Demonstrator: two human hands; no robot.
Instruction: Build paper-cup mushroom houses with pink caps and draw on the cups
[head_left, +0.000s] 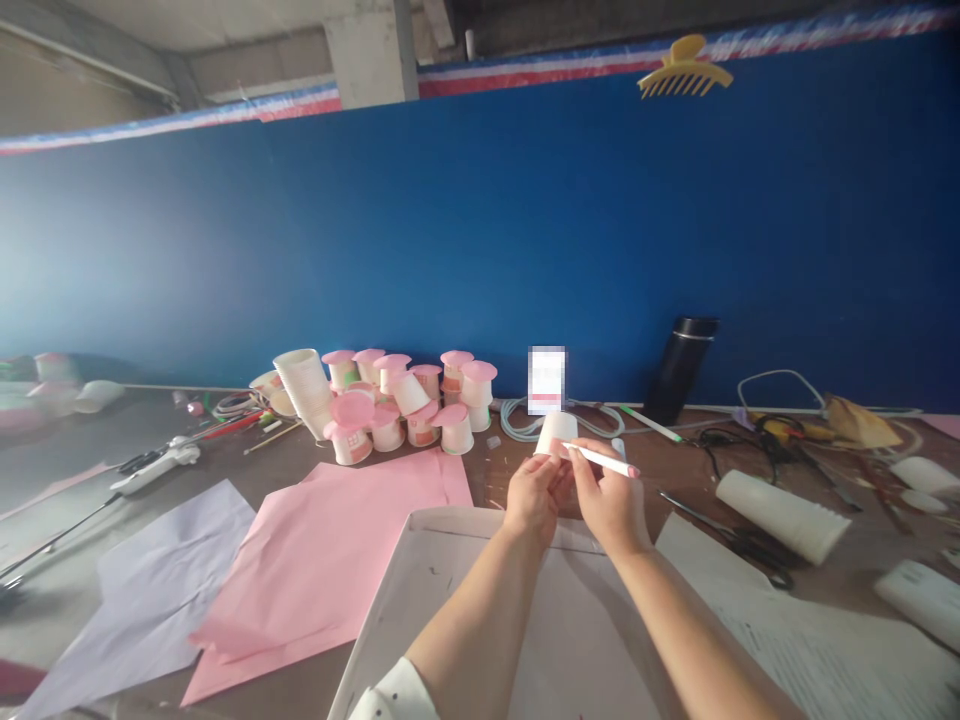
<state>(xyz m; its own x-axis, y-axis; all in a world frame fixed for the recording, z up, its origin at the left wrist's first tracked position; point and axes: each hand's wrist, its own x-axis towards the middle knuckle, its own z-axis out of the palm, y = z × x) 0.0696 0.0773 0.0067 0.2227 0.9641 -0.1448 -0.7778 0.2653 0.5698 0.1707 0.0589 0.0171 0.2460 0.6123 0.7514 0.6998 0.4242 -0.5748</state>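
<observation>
While our left hand [532, 495] pinches a small white paper cup [556, 432] above the far edge of the tray [450, 560], our right hand [611, 500] clamps a slim white pen [600, 461] whose end reaches the cup. Pink-lidded cups [405, 400] heap at ten o'clock beyond smooth pink paper [337, 560]. A black flask [682, 368] stands at one o'clock, and scissors [742, 540] lie at three.

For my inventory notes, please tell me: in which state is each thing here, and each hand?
left hand, shut on the paper cup
right hand, shut on the pen
paper cup, held up
pen, one end at the cup
black flask, upright, lid on
cup stack, lying on its side
pink paper, spread flat
</observation>
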